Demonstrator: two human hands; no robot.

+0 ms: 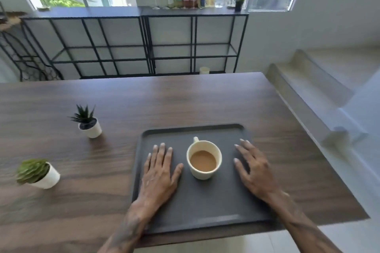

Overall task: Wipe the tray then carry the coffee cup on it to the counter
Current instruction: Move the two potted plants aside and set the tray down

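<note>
Wooden worktop [185, 98] bearing a dark grey tray [197, 207] near its front edge. Left hand [158, 172] and right hand [255, 170] lie over the tray, fingers spread and gripping nothing, flanking a cream coffee cup [204, 160] at tray centre. 2 potted plants [87, 121] stand at left, off the tray.

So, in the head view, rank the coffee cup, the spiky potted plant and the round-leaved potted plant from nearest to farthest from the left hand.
From the left hand:
1. coffee cup, just right of it on the tray.
2. spiky potted plant, up and left.
3. round-leaved potted plant, far left.
</note>
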